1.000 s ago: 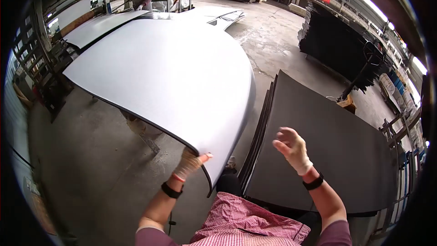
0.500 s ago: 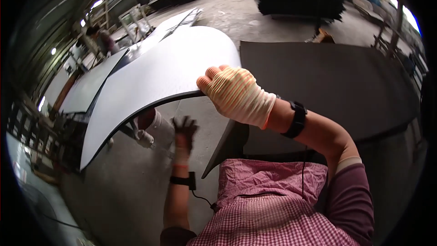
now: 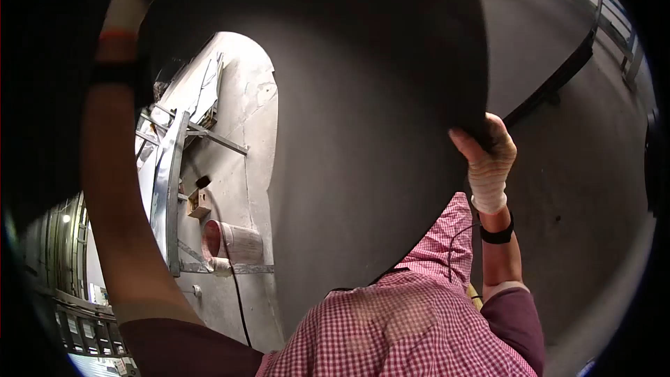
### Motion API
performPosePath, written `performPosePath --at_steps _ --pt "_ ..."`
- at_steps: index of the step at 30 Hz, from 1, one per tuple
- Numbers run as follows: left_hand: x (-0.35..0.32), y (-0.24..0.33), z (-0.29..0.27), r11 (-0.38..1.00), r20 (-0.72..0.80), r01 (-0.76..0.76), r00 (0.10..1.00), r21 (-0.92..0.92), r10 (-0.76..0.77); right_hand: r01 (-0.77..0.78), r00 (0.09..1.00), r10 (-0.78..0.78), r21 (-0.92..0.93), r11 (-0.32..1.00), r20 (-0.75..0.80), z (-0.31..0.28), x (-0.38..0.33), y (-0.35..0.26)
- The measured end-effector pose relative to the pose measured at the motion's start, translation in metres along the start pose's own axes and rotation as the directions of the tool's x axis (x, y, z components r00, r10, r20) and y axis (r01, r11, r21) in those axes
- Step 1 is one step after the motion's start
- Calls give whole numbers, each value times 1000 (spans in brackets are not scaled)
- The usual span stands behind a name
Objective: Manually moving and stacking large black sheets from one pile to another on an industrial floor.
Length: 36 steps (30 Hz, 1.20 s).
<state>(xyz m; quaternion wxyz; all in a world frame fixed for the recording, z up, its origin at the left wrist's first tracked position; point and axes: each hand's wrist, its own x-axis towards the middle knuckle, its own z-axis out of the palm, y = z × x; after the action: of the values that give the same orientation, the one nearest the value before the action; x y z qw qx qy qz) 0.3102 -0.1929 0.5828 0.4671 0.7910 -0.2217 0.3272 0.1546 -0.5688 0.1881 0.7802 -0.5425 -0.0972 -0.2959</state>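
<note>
A large, flexible sheet [image 3: 363, 132] with a dark grey face stands raised in front of me, its lower edge against my checked apron. My right hand [image 3: 492, 160], in a striped pale glove, pinches the sheet's right edge, thumb on the near face. High at the upper left, my left hand [image 3: 129, 0] grips the sheet's far upper part; its fingers are lost in shadow and blur. Both wrists wear black bands. The sheet's other face is hidden.
Another dark sheet [image 3: 537, 21] lies at the right, with a drooping dark edge. On the left are a metal frame [image 3: 171, 195], a red-stained bucket [image 3: 241, 241] lying on its side, a small box [image 3: 198, 203] and a cable on the concrete floor.
The sheet, white face up before, is now lifted and turned with its dark face toward me. My left hand rose from low, open, to the upper left; my right hand moved right.
</note>
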Motion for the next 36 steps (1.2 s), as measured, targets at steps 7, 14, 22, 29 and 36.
performPosePath --at_steps 7,14,22,29,36 --pt "-98 -34 142 889 606 -238 794 391 -54 -503 675 355 -51 863 -647 -169 -139 149" --pt "-351 -152 -103 141 -178 375 698 916 -694 -562 521 437 90 822 -733 -170 -159 178" --pt "-644 -146 -192 -136 -598 838 254 528 -761 -626 367 515 204 752 -774 -184 -130 186" --pt "-604 -218 -82 312 -283 945 273 -101 -920 -735 471 556 45 677 -685 -245 -37 273" --pt "-564 -337 49 309 -151 858 270 -411 -951 -823 472 513 -149 549 -717 -210 32 332"
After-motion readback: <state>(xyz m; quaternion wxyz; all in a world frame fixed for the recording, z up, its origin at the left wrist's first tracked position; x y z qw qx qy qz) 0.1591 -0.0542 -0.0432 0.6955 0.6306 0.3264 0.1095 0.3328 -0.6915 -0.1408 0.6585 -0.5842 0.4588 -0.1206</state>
